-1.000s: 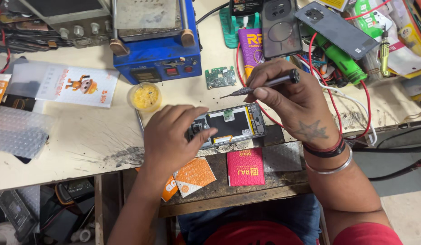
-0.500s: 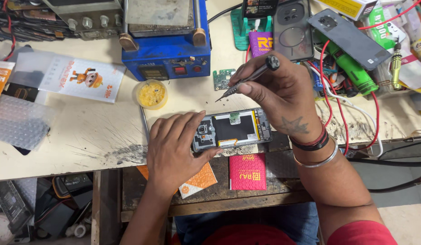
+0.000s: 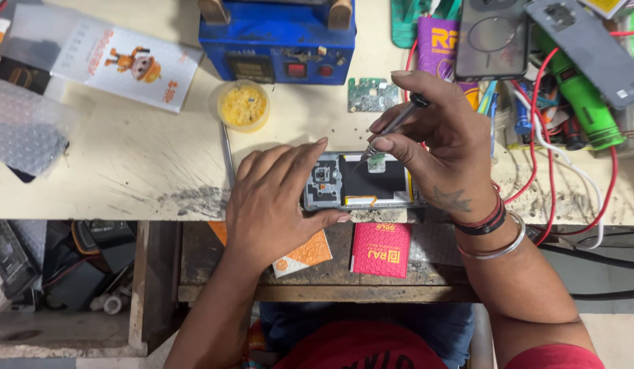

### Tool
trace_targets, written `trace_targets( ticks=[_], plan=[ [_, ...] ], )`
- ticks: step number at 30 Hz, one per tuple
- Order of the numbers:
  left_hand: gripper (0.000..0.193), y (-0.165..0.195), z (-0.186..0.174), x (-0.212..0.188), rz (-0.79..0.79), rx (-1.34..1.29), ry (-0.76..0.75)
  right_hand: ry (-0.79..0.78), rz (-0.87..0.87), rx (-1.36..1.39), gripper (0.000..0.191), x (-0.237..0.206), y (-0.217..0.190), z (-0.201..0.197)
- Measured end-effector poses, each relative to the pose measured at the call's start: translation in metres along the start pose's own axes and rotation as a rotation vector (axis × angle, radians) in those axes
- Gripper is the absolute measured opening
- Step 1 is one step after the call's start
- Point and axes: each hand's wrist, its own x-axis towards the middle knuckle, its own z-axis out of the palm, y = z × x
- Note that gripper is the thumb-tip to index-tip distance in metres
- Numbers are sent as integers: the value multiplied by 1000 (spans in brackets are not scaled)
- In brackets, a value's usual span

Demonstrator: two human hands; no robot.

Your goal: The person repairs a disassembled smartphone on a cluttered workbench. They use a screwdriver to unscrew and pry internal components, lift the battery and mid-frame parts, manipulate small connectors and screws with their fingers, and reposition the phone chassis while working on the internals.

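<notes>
Two hands busy: my left hand (image 3: pixel 272 198) flat, steadying opened phone (image 3: pixel 361 181); right hand (image 3: pixel 440 147) grip pinches slim metal screwdriver (image 3: pixel 392 126), tip at 7 o'clock.

The left hand (image 3: pixel 276 198) lies palm-down, fingers spread and pointing right, forearm rising from the lower edge. The right hand (image 3: pixel 440 147) is raised, thumb and fingers pinched together, wrist bent, with 2 bands around it and a small tattoo.
</notes>
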Motion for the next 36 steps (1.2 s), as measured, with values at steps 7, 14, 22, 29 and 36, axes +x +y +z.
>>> trace_targets(
  ticks=[7, 14, 22, 29, 36],
  plan=[
    [96, 3, 9, -7, 39, 1, 23, -67, -108, -245, 49, -16, 7, 8],
    [90, 2, 9, -13, 37, 14, 16, -63, -130, -335, 48, -19, 3, 24],
    [88, -3, 10, -16, 41, 22, 4, -53, -125, -376, 47, -20, 3, 31],
    [88, -5, 9, -18, 45, 22, 2, -49, -108, -386, 47, -20, 1, 33],
    [87, -7, 10, -18, 56, 29, -7, -130, -119, -367, 43, -16, 0, 30]
  ],
)
